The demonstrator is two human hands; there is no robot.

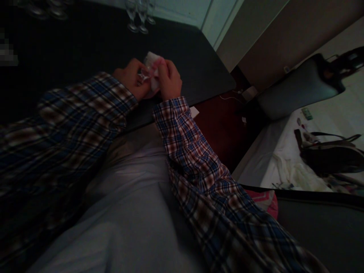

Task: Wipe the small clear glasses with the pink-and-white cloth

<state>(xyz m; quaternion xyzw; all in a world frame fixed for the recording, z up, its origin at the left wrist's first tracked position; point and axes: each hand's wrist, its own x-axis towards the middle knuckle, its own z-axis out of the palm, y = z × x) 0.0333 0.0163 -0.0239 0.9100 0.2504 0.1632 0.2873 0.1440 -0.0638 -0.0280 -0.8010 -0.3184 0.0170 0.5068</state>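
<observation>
Over the dark table (193, 64), my two hands meet. My left hand (131, 77) is closed around a clear, shiny glass (144, 74), of which only a small part shows between the fingers. A white and pink cloth (154, 60) is pinched in my right hand (170, 79) and pressed against the glass. The cloth's lower part hangs between both hands. The light is dim, so the glass's full shape cannot be made out.
Several stemmed glasses (138, 17) stand upright at the table's far edge, with more glass bases (58, 13) at the far left. To the right are a grey chair back (301, 87), a white bed (264, 151) and a dark bag (332, 155). A white cable (231, 98) lies beyond the table's corner.
</observation>
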